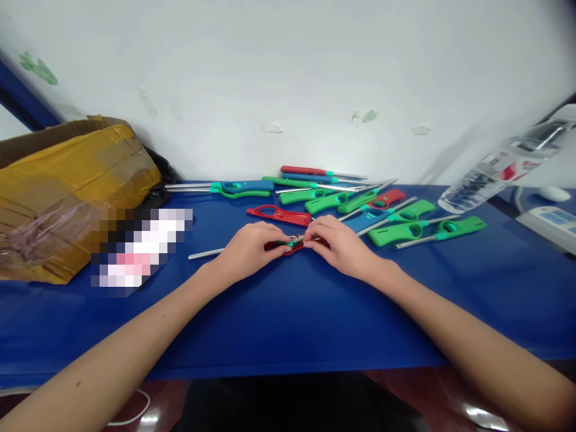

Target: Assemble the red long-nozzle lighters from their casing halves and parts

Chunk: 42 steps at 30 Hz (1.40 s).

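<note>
Both hands meet over an opened red gas lighter (294, 247), whose inner parts show between the fingertips. My left hand (252, 249) is closed around its left part, and the long metal tube (206, 254) sticks out to the left beneath that hand. The fingers of my right hand (335, 243) pinch at the lighter's right part, by a small metallic piece. What exactly lies under the right fingertips is too small to make out. Just behind the hands rests a loose red half shell (283, 215) of a lighter handle.
Several green, blue and red long lighters, such as a green one (387, 233), lie behind and to the right. A taped cardboard box (67, 204) stands left, beside a blurred-out item (148, 246). At right are a water bottle (504, 162) and a white device (551, 225).
</note>
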Motion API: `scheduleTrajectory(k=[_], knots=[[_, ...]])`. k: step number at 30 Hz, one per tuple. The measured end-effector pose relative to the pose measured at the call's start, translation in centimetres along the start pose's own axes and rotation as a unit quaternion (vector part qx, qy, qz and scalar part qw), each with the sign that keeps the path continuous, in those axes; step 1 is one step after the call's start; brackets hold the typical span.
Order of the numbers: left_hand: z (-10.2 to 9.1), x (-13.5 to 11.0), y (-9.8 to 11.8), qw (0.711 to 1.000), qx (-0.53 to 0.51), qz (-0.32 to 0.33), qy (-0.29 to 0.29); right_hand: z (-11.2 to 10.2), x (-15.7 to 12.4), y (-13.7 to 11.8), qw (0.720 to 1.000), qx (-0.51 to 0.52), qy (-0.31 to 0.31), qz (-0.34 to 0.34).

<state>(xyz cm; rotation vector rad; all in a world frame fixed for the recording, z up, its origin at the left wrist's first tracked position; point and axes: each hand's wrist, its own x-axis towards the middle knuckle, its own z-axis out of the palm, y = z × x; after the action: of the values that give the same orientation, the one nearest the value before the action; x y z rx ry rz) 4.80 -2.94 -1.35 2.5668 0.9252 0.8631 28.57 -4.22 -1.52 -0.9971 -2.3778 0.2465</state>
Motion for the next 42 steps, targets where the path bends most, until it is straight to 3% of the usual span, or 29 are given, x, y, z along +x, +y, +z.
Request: scheduleTrajectory(k=[11, 17, 23, 42], knots=[[0.69, -0.51, -0.13, 0.999, 0.004, 0.001, 0.044, 0.10, 0.20, -0.19, 1.000, -0.004, -0.010, -0.005], [0.57, -0.50, -0.18, 1.000, 0.001, -0.011, 0.028, 0.16, 0.22, 0.01, 0.999, 0.015, -0.027, -0.011], [0.58, -0.56, -0.10, 0.999, -0.009, -0.014, 0.044, 0.06, 0.11, 0.33, 0.999, 0.035, 0.012, -0.008], [0.65, -0.87, -0.28, 0.999, 0.002, 0.001, 0.047, 0.48, 0.27, 0.10, 0.998, 0.052, 0.036, -0.017]])
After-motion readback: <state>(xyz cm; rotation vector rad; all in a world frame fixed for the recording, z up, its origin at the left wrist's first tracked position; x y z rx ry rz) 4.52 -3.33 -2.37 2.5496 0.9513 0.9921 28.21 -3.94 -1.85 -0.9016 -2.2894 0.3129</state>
